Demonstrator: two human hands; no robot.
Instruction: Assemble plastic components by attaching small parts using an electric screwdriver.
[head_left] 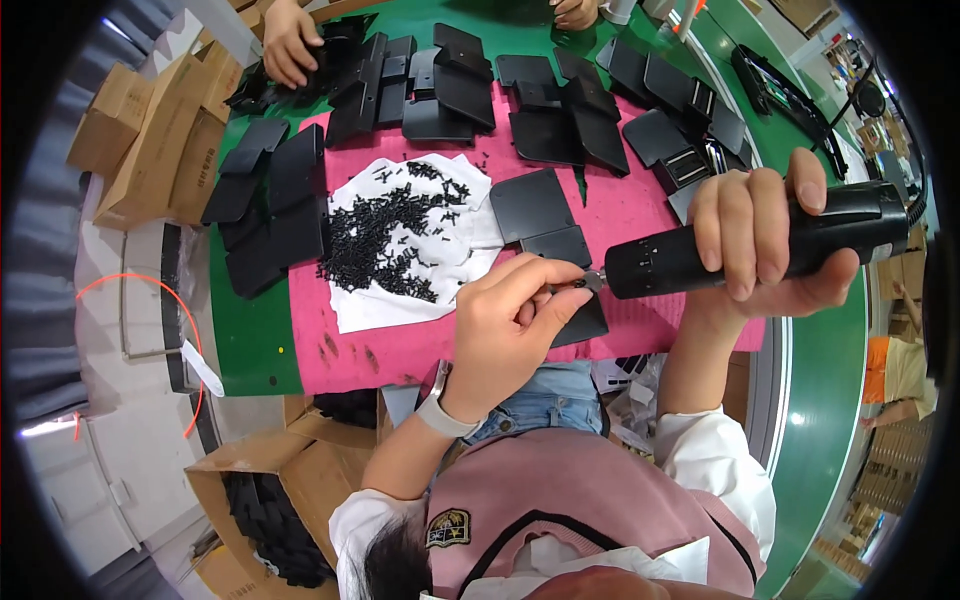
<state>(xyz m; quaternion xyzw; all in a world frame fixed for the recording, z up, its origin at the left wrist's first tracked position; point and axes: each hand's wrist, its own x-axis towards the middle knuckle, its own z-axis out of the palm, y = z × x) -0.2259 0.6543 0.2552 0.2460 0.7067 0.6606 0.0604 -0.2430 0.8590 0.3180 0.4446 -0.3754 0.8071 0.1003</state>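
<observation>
The right grip [740,235] is closed around a black powered screwdriver [655,264]: fingers curl over the barrel, one lies nearer the corded end, and the thumb sits below. That forearm rises steeply beneath the grip, elbow bent, and the tool lies nearly level, its tip toward the left grip [505,325]. There, thumb and forefinger are pinched together at the tip; whatever small piece they hold is too hidden to tell. The left forearm slants up from the lower edge, a pale wristband [445,415] just below the hand, knuckles upward and fingers reaching right.

Under and just beyond the left fingertips lies a black bracket [530,205] with flat plates. Left of that grip, black screws [370,240] are heaped on a white cloth [465,240], itself on a pink mat [420,360] over the green tabletop [245,355]. Farther beyond both grips, more black brackets [450,95] stand in a row; a co-worker's hand [290,45] reaches in at their far left.
</observation>
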